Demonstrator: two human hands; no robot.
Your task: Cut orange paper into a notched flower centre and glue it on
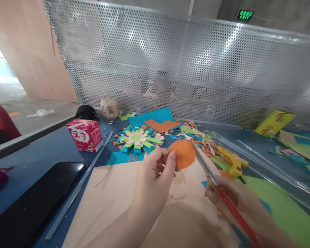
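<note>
Close in, the right hand [235, 194] has its grip clamped on red-handled scissors [225, 194], their blades at the right edge of an orange paper disc [184, 155]. The left hand [156, 175] pinches that disc's left edge, fingers together, above a pale sheet [113, 193] on the bench [49, 151]. Beyond lie a yellow glue gun [234, 161] at right and a layered paper flower [135, 137]; farther back stands a perforated metal screen [144, 51].
</note>
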